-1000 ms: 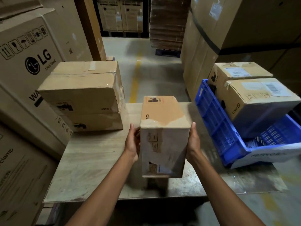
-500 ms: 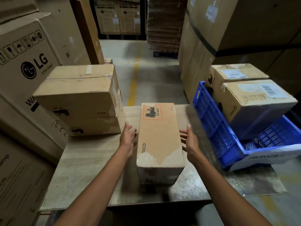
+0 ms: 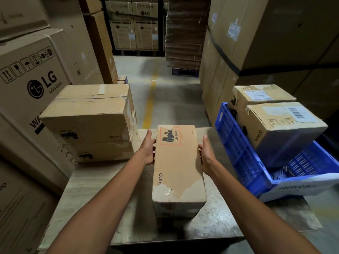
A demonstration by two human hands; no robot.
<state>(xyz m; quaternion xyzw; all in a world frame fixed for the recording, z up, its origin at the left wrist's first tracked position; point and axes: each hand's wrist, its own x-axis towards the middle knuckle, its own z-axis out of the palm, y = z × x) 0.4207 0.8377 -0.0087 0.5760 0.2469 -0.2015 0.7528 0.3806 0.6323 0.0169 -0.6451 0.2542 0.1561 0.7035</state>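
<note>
Left hand (image 3: pixel 148 149) and right hand (image 3: pixel 207 154) squeeze the PICO box (image 3: pixel 178 162) sideways (fingers straight, palms flat), likely steering it, just left of the blue crate (image 3: pixel 236 149).

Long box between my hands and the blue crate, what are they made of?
The long box: matte brown cardboard, glossy clear tape at its near end. The blue crate: probably moulded plastic, given its even colour and slotted walls.
</note>
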